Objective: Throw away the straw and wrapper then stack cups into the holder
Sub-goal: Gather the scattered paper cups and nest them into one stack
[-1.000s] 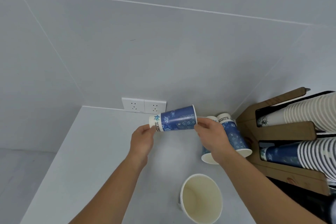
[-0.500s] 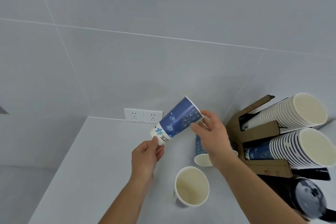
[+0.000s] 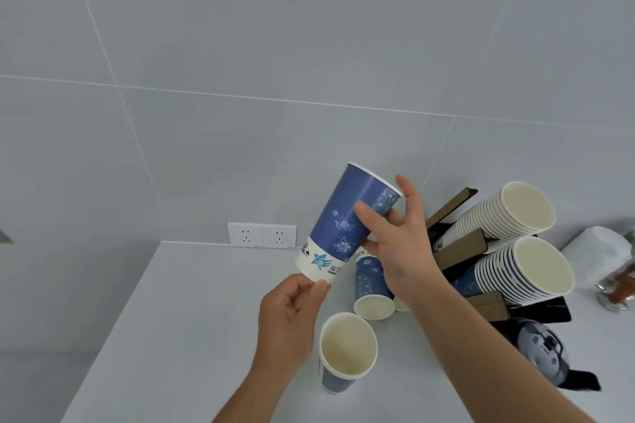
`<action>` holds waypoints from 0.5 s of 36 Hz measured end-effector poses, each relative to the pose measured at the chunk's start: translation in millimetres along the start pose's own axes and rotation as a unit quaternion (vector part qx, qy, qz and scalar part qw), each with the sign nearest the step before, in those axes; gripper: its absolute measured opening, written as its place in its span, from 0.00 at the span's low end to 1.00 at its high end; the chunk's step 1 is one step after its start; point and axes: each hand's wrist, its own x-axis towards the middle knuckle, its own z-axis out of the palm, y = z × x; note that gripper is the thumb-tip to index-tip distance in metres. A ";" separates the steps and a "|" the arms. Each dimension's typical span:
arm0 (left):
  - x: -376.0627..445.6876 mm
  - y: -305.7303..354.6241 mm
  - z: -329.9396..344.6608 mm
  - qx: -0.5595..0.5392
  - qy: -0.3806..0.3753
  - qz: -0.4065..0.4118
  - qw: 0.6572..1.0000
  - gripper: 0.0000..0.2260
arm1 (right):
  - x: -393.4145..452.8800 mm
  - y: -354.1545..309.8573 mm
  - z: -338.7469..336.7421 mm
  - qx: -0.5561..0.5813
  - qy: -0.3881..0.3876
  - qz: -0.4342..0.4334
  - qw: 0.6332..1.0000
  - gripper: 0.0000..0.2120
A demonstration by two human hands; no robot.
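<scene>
I hold a tall blue paper cup (image 3: 347, 220) up over the white counter (image 3: 192, 312), tilted with its mouth up and to the right. My left hand (image 3: 292, 316) pinches its white base. My right hand (image 3: 398, 251) grips it near the rim. Below them one blue cup (image 3: 347, 350) stands upright on the counter. Another blue cup (image 3: 371, 285) lies tilted behind it, with a further rim partly hidden by my right wrist. At the right a brown cardboard holder (image 3: 460, 251) carries two slanted stacks of cups (image 3: 515, 237).
Two wall sockets (image 3: 262, 234) sit on the tiled wall at the counter's back edge. A black object with a dark lid (image 3: 543, 350) lies by the holder's foot. A white roll (image 3: 601, 254) and a glass item (image 3: 615, 288) stand at the far right.
The held cup has been lifted and tipped steeper, mouth toward the holder. My right hand rose with it. The view has swung up and right, showing more of the holder.
</scene>
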 end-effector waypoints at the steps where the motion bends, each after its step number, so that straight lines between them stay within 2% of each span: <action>1: -2.1 1.3 -0.3 -0.008 -0.004 -0.004 1.000 0.06 | -1.8 -3.5 -1.1 0.008 -0.007 0.001 1.000 0.39; 8: -13.8 6.9 -4.6 -0.014 -0.038 -0.042 0.998 0.09 | -19.6 -23.7 -12.9 -0.036 -0.042 -0.016 0.998 0.51; 10: -16.0 8.3 -7.4 -0.008 -0.037 -0.055 0.998 0.06 | -26.4 -24.1 -16.8 -0.059 -0.043 -0.028 0.997 0.53; 14: -17.5 12.1 -16.7 0.008 0.004 -0.051 0.999 0.02 | -38.3 -20.7 -26.4 -0.115 -0.041 -0.055 0.991 0.50; 18: -14.1 26.1 -20.8 0.019 0.023 -0.028 0.999 0.00 | -48.3 -14.5 -33.8 -0.158 -0.058 -0.084 0.982 0.34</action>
